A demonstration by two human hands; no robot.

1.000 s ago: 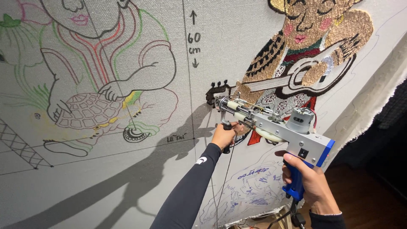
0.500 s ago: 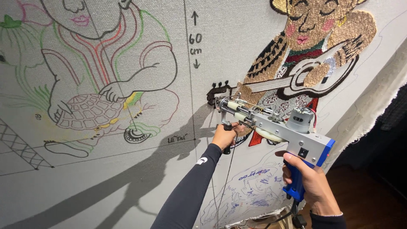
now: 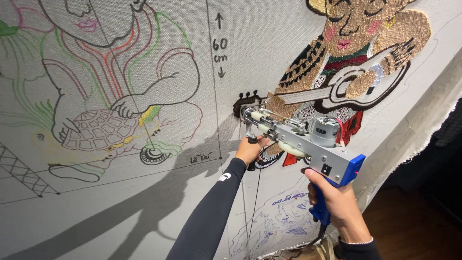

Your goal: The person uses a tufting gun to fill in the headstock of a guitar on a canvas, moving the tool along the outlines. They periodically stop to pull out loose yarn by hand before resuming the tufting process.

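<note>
A silver tufting gun (image 3: 303, 142) with a blue rear and a blue grip points its tip at a grey backing cloth (image 3: 144, 207). My right hand (image 3: 334, 200) is closed around the blue grip at the lower right. My left hand (image 3: 251, 149), in a long black sleeve, grips the black front handle under the gun's nose. The tip rests by the neck end of a tufted guitar held by a tufted figure (image 3: 356, 58) in brown, gold and red yarn. A thin yarn strand (image 3: 255, 207) hangs down from the gun.
Left of the gun is an outline drawing of a child with a turtle (image 3: 103, 127), partly coloured. A vertical marker line with an arrow and handwriting runs down the cloth. The cloth's frayed edge (image 3: 423, 130) and a dark wooden floor (image 3: 409, 226) lie at the right.
The gun and both hands have held almost the same place; the view has shifted only slightly.
</note>
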